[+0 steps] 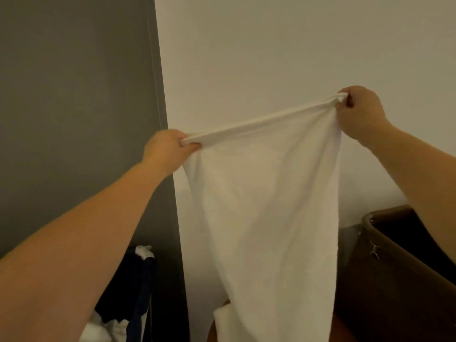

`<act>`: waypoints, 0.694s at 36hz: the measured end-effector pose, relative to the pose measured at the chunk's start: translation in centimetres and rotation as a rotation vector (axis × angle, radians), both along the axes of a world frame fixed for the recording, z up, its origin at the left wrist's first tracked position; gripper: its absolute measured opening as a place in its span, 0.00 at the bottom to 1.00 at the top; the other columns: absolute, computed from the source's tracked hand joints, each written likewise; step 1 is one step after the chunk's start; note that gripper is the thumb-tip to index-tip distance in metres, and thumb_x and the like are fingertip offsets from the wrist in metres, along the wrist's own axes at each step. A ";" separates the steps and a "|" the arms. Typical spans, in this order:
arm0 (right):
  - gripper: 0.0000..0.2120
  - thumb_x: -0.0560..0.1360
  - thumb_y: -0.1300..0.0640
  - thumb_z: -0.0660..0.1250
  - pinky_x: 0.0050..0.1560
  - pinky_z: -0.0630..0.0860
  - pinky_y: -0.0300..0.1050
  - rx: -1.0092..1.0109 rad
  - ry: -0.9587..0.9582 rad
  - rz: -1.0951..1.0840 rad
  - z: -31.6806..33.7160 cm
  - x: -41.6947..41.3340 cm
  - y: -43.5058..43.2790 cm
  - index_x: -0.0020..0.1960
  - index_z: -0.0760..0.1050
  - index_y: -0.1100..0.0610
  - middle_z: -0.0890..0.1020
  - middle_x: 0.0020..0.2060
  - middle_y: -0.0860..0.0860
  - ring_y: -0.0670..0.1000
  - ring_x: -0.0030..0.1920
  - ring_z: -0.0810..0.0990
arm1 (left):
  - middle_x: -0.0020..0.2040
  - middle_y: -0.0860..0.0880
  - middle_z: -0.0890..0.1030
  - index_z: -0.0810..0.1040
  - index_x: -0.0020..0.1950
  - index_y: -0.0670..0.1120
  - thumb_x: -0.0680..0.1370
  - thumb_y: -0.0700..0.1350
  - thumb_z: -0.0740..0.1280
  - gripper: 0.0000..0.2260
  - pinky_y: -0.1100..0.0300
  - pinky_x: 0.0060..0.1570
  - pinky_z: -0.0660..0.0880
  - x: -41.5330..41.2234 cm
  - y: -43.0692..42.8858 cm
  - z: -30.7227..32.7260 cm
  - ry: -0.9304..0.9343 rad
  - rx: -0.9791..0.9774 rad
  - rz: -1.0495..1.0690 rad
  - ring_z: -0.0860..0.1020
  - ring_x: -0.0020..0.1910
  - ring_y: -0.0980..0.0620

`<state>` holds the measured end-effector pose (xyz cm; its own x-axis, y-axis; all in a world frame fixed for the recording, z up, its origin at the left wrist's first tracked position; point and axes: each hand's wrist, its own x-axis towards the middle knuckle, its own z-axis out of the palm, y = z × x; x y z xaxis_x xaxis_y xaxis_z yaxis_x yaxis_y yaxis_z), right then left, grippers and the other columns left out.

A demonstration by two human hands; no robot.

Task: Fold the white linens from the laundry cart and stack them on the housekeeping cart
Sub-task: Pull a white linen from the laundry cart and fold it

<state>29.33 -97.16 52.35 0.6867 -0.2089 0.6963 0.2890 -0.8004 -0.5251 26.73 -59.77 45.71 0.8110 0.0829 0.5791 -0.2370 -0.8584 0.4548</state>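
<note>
Feel: we judged the linen (261,206) limp, light.
Grip: left hand (165,149), right hand (357,107) pinched its top corners, nine and two o'clock.

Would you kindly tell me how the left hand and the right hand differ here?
The left hand is lower than the right hand. The left hand sits at the edge of the grey wall, the right hand before the white wall. Both pinch a top corner of the cloth.

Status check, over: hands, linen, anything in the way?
Left hand and right hand pinch top corners. White linen hangs spread, unfolded. Brown bin close at right.
</note>
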 end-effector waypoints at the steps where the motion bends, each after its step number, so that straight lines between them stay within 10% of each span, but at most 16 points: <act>1: 0.13 0.78 0.59 0.58 0.51 0.69 0.44 -0.006 0.008 -0.022 -0.1 -0.1 -0.5 0.59 0.76 0.60 0.79 0.55 0.60 0.60 0.56 0.77 | 0.40 0.46 0.81 0.83 0.46 0.50 0.76 0.56 0.68 0.11 0.53 0.41 0.76 -0.2 -0.4 1.3 -0.053 -0.002 0.020 0.79 0.42 0.44; 6: 0.13 0.78 0.60 0.58 0.49 0.67 0.44 -0.037 0.024 -0.038 -1.5 -1.2 -2.2 0.58 0.75 0.60 0.79 0.54 0.61 0.61 0.55 0.76 | 0.43 0.47 0.82 0.83 0.49 0.51 0.77 0.60 0.63 0.16 0.54 0.41 0.74 -1.9 -1.7 5.3 -0.121 0.258 0.220 0.79 0.44 0.42; 16: 0.08 0.76 0.59 0.60 0.42 0.71 0.46 0.049 0.094 0.048 -1.7 -3.4 -3.4 0.49 0.78 0.58 0.78 0.42 0.56 0.58 0.45 0.78 | 0.33 0.45 0.79 0.80 0.49 0.41 0.78 0.40 0.65 0.05 0.66 0.25 0.76 -6.4 -5.5 7.4 -0.028 -0.366 0.138 0.77 0.21 0.59; 21: 0.10 0.77 0.66 0.55 0.21 0.69 0.37 0.437 0.189 0.294 -1.2 -5.1 -4.4 0.50 0.74 0.60 0.79 0.37 0.56 0.50 0.26 0.81 | 0.36 0.45 0.80 0.79 0.44 0.40 0.77 0.35 0.66 0.04 0.63 0.36 0.81 -8.9 -8.0 7.5 -0.096 -0.616 0.117 0.81 0.28 0.55; 25: 0.10 0.78 0.69 0.57 0.31 0.81 0.45 0.735 0.249 0.485 -0.3 -6.2 -5.7 0.57 0.69 0.59 0.74 0.46 0.58 0.55 0.29 0.82 | 0.36 0.48 0.79 0.80 0.45 0.43 0.77 0.34 0.64 0.07 0.67 0.37 0.80 -10.9 -10.5 7.7 -0.162 -0.616 0.145 0.80 0.33 0.55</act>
<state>23.08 -102.85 52.01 0.9274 -0.1903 0.3221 0.3165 -0.0602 -0.9467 15.84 -70.24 53.40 0.6730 0.5409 0.5044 -0.2449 -0.4806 0.8421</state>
